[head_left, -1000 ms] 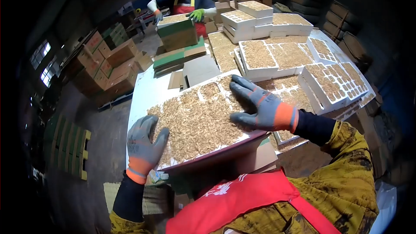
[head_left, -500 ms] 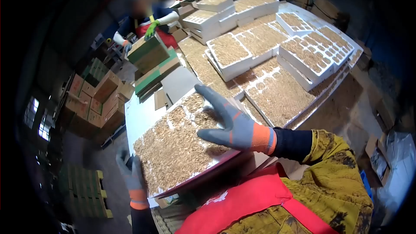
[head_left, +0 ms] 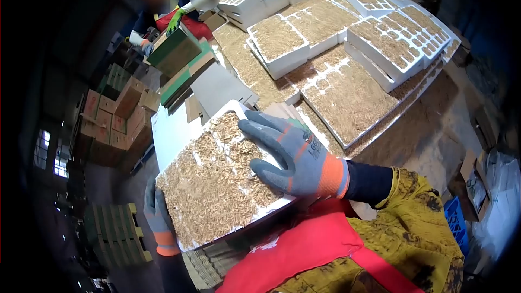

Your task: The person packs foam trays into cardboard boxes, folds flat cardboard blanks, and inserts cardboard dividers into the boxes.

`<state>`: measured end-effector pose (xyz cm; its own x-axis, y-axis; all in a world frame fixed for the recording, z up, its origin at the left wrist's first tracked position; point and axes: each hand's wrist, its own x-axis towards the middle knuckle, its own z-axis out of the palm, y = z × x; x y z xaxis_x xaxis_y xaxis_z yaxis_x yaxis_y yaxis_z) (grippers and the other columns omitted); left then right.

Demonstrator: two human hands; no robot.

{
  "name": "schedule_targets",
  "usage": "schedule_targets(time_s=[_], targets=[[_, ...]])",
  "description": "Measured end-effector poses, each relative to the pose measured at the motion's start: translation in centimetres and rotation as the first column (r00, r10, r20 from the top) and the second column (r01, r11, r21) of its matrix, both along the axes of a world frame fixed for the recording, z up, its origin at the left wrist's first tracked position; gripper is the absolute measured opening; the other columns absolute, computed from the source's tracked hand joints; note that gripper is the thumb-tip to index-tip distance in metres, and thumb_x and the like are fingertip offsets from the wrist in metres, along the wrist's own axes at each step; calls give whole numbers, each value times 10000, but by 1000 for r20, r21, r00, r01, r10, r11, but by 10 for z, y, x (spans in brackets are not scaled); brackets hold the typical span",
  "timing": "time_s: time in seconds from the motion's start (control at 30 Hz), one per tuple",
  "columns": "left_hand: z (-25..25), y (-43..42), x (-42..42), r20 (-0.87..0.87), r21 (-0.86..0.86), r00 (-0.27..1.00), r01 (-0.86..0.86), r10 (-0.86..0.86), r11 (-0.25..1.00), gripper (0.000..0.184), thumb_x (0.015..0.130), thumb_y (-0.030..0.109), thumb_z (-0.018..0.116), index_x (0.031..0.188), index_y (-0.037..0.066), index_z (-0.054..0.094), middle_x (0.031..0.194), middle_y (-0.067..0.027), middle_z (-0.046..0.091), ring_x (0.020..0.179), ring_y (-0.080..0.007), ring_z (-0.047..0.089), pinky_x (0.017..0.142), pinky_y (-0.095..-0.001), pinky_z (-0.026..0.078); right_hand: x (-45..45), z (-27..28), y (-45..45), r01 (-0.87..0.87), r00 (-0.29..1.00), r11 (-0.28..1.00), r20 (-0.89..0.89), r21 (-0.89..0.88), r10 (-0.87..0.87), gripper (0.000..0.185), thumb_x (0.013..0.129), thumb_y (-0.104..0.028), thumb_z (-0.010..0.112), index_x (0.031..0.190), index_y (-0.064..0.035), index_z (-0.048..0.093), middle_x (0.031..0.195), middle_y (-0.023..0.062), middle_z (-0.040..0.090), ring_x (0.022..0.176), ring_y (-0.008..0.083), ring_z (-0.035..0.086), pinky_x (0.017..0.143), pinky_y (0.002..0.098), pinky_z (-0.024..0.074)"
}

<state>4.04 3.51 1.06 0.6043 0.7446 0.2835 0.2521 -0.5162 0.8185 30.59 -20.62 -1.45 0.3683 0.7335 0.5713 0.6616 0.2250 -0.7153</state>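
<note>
fingers (head_left: pixel 271 175) are grey, tray (head_left: pixel 274 207) white, apron (head_left: pixel 304 245) red.

Over the last second my view has swung rightward, so the co-worker (head_left: pixel 187 26) now sits farther left in it, and a blue crate (head_left: pixel 456 225) has come in at lower right. The left hand (head_left: pixel 157 216), earlier resting with its fingers over the husks (head_left: pixel 211 201), has dropped to the outer side of the tray (head_left: pixel 233 106), beside its left end. The tray's far edge now runs at a steeper slant across my view.
</note>
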Motion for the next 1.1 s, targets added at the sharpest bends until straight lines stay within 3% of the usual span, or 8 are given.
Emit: schedule_targets(time_s=[0.1, 0.33, 0.6, 0.77, 0.87, 0.9, 1.0, 1.1], targets=[[-4, 3, 1, -26, 81, 999, -38, 41, 996, 369, 998, 187, 515, 1283, -47, 534, 1220, -112, 591, 1099, -173, 545, 960, -315, 424, -4, -1, 3, 15, 997, 994, -81, 106, -6, 511, 869, -208, 656, 1319, -30, 491, 1333, 227, 456, 1211, 399, 469, 1014, 457, 405], [-8, 16, -4, -82, 101, 995, -47, 56, 994, 354, 990, 180, 529, 1267, -41, 544, 1216, -115, 593, 1102, -181, 543, 967, -325, 422, 0, 4, 2, 56, 998, 997, -23, 53, -55, 478, 867, -235, 647, 1280, -30, 520, 1321, 223, 462, 1153, 398, 481, 994, 471, 404], [-11, 28, 5, -285, 389, 952, 5, 115, 921, 297, 950, 112, 504, 1191, -37, 593, 1178, -184, 609, 1097, -308, 576, 979, -373, 423, 17, -5, 20, 70, 975, 998, 211, 5, -70, 432, 881, -281, 597, 1215, -9, 564, 1233, 246, 541, 1117, 407, 517, 973, 468, 429], [-10, 20, 4, -315, 580, 932, 42, 177, 813, 281, 944, 154, 528, 1156, -11, 612, 1195, -185, 592, 1089, -360, 563, 954, -386, 439, 13, 4, 15, 69, 978, 997, 197, -26, -63, 433, 860, -273, 621, 1222, -42, 573, 1220, 230, 551, 1078, 405, 539, 951, 467, 434], [-6, 24, 2, -338, 818, 894, 124, 294, 562, 282, 943, 171, 542, 1150, -4, 622, 1236, -171, 576, 1117, -369, 541, 976, -421, 420, 18, 0, 15, 32, 975, 999, 221, -36, -23, 495, 858, -345, 646, 1248, -51, 568, 1267, 225, 541, 1108, 405, 547, 973, 453, 438], [-2, 23, 5, -402, 739, 865, 113, 300, 664, 343, 941, 196, 556, 1235, 24, 595, 1295, -174, 552, 1199, -352, 505, 1032, -444, 373, 22, 5, 13, 22, 972, 995, 236, -96, 2, 517, 856, -363, 655, 1258, -51, 565, 1277, 224, 540, 1122, 403, 547, 981, 446, 439], [26, -39, 44, -194, 351, 970, 209, -147, 913, 490, 911, 268, 600, 1347, 58, 526, 1369, -206, 500, 1291, -354, 439, 1096, -450, 303, 47, 33, 9, -226, 956, 917, 107, -327, 274, 693, 820, -486, 695, 1333, -48, 533, 1360, 234, 508, 1220, 369, 527, 1022, 389, 430], [38, -69, 70, -482, 477, 822, 536, -302, 697, 722, 815, 392, 691, 1420, 76, 453, 1472, -232, 381, 1360, -407, 337, 1138, -465, 233, 57, 32, 8, -238, 885, 908, 308, -346, 350, 676, 845, -413, 717, 1382, -68, 495, 1403, 230, 472, 1266, 373, 493, 1032, 413, 422]])
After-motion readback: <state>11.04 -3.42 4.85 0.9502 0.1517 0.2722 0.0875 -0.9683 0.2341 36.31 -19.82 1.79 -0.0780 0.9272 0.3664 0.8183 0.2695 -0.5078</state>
